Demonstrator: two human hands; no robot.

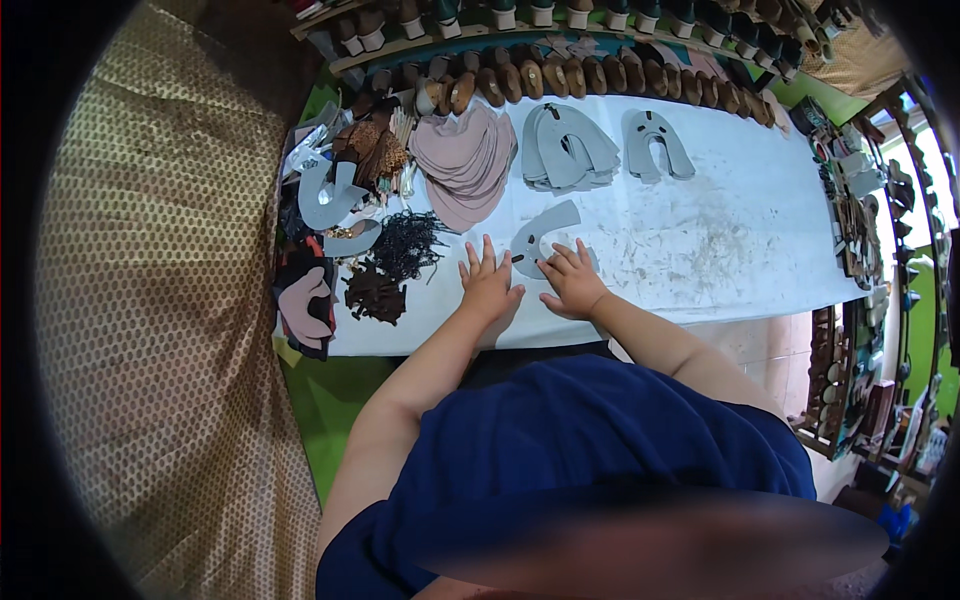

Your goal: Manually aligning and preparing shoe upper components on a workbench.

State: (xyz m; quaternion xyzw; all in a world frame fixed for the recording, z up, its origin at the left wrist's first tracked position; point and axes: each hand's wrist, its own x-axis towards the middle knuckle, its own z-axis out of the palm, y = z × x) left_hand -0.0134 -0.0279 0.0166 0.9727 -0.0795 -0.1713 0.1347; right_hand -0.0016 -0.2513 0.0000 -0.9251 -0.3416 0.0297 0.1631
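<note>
A grey U-shaped shoe-upper piece [548, 222] with small dark marks lies flat on the white-covered table in front of me. My right hand [572, 280] rests over its near right part, fingers spread and fingertips on the piece. Just left of it, my left hand [488, 284] lies palm down with its fingers apart, its fingertips near the piece's left edge. Neither hand grips anything. Farther back lie a stack of grey upper pieces [545, 150] and a smaller grey U-shaped pile [640, 135] to its right.
Pink cut pieces [465, 160] are fanned out at the back left. Nearer are a black tangle of strips [408, 243] and a brown bundle [376, 296]. Shoe lasts [592, 76] line the far edge. Tools [850, 215] hang along the right end. A patterned curtain [190, 300] hangs at left.
</note>
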